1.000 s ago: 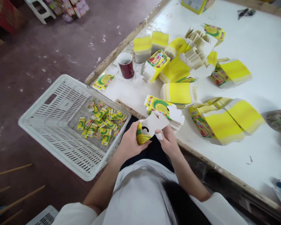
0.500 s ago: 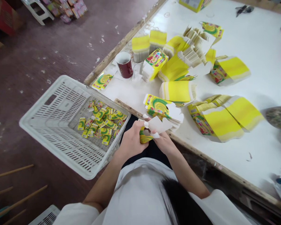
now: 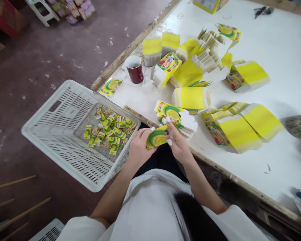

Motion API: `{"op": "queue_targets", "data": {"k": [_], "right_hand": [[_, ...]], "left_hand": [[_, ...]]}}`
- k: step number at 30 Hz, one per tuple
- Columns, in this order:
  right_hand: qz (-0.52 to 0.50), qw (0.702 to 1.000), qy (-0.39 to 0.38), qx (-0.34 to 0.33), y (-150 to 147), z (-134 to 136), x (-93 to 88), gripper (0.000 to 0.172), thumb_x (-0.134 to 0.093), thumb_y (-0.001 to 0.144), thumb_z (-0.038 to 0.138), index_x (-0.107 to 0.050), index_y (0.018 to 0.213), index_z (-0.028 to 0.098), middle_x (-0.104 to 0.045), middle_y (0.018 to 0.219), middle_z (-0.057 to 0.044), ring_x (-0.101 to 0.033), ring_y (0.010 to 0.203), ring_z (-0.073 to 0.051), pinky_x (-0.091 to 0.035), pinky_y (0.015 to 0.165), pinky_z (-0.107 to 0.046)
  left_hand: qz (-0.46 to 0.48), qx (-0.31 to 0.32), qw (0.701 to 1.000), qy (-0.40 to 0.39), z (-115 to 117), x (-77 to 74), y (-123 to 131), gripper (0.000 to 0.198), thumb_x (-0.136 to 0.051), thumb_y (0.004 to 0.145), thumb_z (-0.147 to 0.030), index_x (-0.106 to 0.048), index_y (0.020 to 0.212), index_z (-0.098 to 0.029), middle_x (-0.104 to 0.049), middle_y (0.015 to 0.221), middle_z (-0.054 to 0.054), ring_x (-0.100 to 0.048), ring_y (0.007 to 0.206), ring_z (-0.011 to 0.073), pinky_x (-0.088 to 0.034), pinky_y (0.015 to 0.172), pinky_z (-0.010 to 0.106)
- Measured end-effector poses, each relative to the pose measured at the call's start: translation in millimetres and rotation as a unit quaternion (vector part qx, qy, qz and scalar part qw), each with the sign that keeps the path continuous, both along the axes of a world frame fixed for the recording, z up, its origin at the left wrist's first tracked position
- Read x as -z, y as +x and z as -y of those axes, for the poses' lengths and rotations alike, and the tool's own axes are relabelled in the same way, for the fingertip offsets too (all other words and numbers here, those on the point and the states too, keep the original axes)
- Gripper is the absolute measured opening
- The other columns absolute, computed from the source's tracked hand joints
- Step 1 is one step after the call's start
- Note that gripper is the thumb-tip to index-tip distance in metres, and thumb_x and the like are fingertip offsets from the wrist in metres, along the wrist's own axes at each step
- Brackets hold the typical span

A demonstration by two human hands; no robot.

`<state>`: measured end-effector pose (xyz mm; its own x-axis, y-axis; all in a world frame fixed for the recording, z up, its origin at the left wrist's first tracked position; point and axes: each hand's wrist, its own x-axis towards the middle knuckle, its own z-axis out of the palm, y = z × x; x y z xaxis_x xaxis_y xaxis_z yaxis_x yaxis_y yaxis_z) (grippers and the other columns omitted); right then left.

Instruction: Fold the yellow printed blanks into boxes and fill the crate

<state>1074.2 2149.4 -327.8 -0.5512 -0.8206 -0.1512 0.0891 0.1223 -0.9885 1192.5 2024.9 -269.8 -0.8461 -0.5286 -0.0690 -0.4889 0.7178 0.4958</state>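
Above my lap, at the table's front edge, I hold a small yellow and green printed carton (image 3: 156,138). My left hand (image 3: 139,147) is wrapped round its left side. My right hand (image 3: 177,142) pinches its right end, with thumb and fingers at the end flaps. Just beyond my hands lies a stack of flat printed cartons (image 3: 172,112) with white flaps fanned to the right. A white plastic crate (image 3: 72,140) stands to my left, with several small yellow cartons (image 3: 112,129) scattered on its bottom.
More bundles of yellow cartons (image 3: 240,129) cover the middle of the white table (image 3: 273,43). A maroon mug (image 3: 134,69) stands near the left edge beside a single flat carton (image 3: 110,86). Dark scissors (image 3: 263,11) lie at the back. Wooden sticks (image 3: 20,217) show at the lower left.
The carton's raised white flap no longer shows, and its printed face is now turned up. My right hand has shifted to the carton's right end; my left hand keeps its hold.
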Motion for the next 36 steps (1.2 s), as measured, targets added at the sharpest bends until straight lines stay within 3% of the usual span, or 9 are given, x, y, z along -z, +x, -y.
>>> {"op": "queue_targets", "data": {"k": [5, 11, 15, 19, 24, 29, 32, 34, 36], "right_hand": [[-0.153, 0.983, -0.024, -0.101, -5, -10, 6.6, 0.059, -0.048, 0.100, 0.028, -0.033, 0.156, 0.021, -0.026, 0.164, -0.020, -0.023, 0.154, -0.030, -0.036, 0.118, -0.052], [-0.162, 0.973, -0.046, -0.160, -29, -16, 6.1, 0.030, -0.058, 0.094, 0.023, -0.067, 0.122, 0.025, -0.045, 0.152, -0.017, -0.043, 0.144, -0.030, -0.047, 0.107, -0.048], [-0.132, 0.971, -0.056, -0.192, -35, -13, -3.5, 0.021, -0.061, 0.088, 0.017, -0.062, 0.108, 0.022, -0.049, 0.140, -0.017, -0.045, 0.141, -0.029, -0.047, 0.106, -0.048], [-0.121, 0.983, -0.031, -0.133, -25, -10, -5.7, 0.027, -0.058, 0.089, 0.019, -0.049, 0.114, 0.020, -0.045, 0.136, -0.020, -0.038, 0.143, -0.031, -0.045, 0.108, -0.053], [-0.122, 0.987, -0.039, -0.096, -17, -11, -3.2, 0.063, -0.060, 0.091, 0.032, -0.027, 0.143, 0.022, -0.041, 0.146, -0.019, -0.040, 0.142, -0.031, -0.038, 0.116, -0.053], [-0.078, 0.995, -0.012, -0.061, -9, -2, -7.6, 0.073, -0.064, 0.089, 0.036, -0.026, 0.148, 0.018, -0.045, 0.145, -0.020, -0.046, 0.137, -0.032, -0.043, 0.113, -0.051], [-0.093, 0.995, 0.018, -0.041, -18, 2, -8.1, 0.069, -0.073, 0.082, 0.039, -0.042, 0.140, 0.018, -0.057, 0.134, -0.017, -0.059, 0.122, -0.031, -0.050, 0.104, -0.048], [-0.131, 0.989, 0.071, 0.021, -31, 3, -4.2, 0.047, -0.071, 0.084, 0.038, -0.056, 0.124, 0.020, -0.065, 0.118, -0.013, -0.063, 0.109, -0.029, -0.053, 0.096, -0.048], [-0.181, 0.968, 0.145, 0.098, -44, 2, 4.0, 0.028, -0.066, 0.087, 0.032, -0.062, 0.111, 0.020, -0.066, 0.108, -0.013, -0.063, 0.102, -0.029, -0.053, 0.091, -0.049]], "left_hand": [[-0.049, 0.016, 0.999, 0.000, 6, -1.2, 0, 0.048, -0.080, 0.077, -0.035, -0.060, 0.118, -0.021, -0.069, 0.112, 0.009, -0.066, 0.104, 0.0250, -0.052, 0.093, 0.037], [-0.029, 0.012, 0.999, 0.024, 9, -3.7, -2, 0.053, -0.082, 0.074, -0.047, -0.060, 0.115, -0.021, -0.069, 0.106, 0.008, -0.066, 0.101, 0.0257, -0.053, 0.090, 0.038], [-0.037, 0.031, 0.999, 0.007, 11, -9.3, -6, 0.046, -0.080, 0.076, -0.041, -0.061, 0.112, -0.020, -0.069, 0.105, 0.008, -0.065, 0.100, 0.0252, -0.052, 0.090, 0.038], [-0.043, 0.056, 0.997, -0.021, 10, -10.9, -11, 0.047, -0.079, 0.077, -0.041, -0.061, 0.115, -0.019, -0.069, 0.106, 0.009, -0.064, 0.100, 0.0260, -0.051, 0.092, 0.039], [-0.046, 0.041, 0.998, -0.007, 6, -7.5, -12, 0.049, -0.077, 0.078, -0.044, -0.061, 0.117, -0.020, -0.068, 0.107, 0.009, -0.064, 0.099, 0.0260, -0.052, 0.091, 0.039], [-0.045, 0.020, 0.999, 0.015, 8, -5.8, -7, 0.051, -0.079, 0.077, -0.041, -0.061, 0.120, -0.022, -0.066, 0.110, 0.008, -0.064, 0.103, 0.0255, -0.052, 0.092, 0.037], [-0.042, -0.045, 0.998, 0.006, 30, -10.8, 10, 0.055, -0.082, 0.073, -0.044, -0.062, 0.118, -0.023, -0.066, 0.110, 0.008, -0.063, 0.106, 0.0279, -0.051, 0.096, 0.041], [-0.035, -0.148, 0.986, -0.062, 53, -16.5, 30, 0.062, -0.085, 0.069, -0.045, -0.061, 0.120, -0.021, -0.064, 0.113, 0.010, -0.059, 0.112, 0.0324, -0.046, 0.102, 0.049], [-0.026, -0.252, 0.955, -0.151, 78, -21.5, 51, 0.080, -0.090, 0.060, -0.046, -0.057, 0.126, -0.017, -0.060, 0.122, 0.015, -0.052, 0.121, 0.0382, -0.038, 0.108, 0.058]]}}
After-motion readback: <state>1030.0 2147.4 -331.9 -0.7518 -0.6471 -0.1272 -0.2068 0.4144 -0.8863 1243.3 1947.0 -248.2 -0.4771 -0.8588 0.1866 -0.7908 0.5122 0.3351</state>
